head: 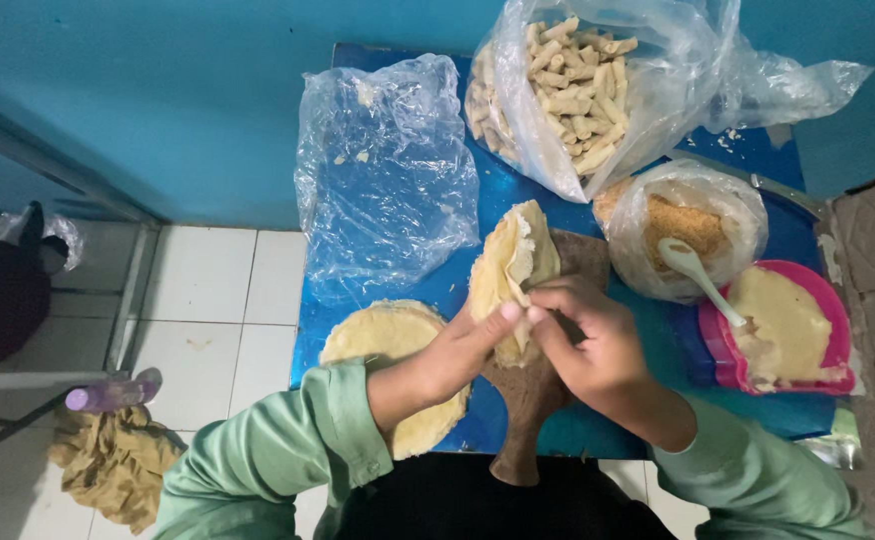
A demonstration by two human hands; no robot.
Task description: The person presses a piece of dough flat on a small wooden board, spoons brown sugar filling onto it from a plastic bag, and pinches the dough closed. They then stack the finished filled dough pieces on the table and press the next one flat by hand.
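Green sleeves [288, 455] frame the bottom of the view, and from them both hands meet over a wooden board [533, 385] on the blue desk [518, 205]. Between them is a thin pale wrapper [513, 265], half lifted and folding over on itself above the board. The left hand [458, 350] has its grip narrowed, thumb and fingertips pinching the wrapper's lower edge. The right hand [593, 345] curls in from the other side, fingers closed on the same edge; whether anything else sits inside that grip I cannot tell.

To fold this well, I judge that the pinch should stay light and even on both sides, so the thin sheet does not tear, and the fold is best kept low over the board rather than pulled upward.

Just left of the board lies a stack of round wrappers [388, 340], partly under the left forearm. Beyond it sits a crumpled clear bag [388, 170]. Farther back, another clear bag holds finished rolls [568, 85]. To the right, a bag-lined bowl of brown crumbs [683, 225] carries a white spoon [698, 275], and beside it a pink bowl [838, 330] holds pale batter.
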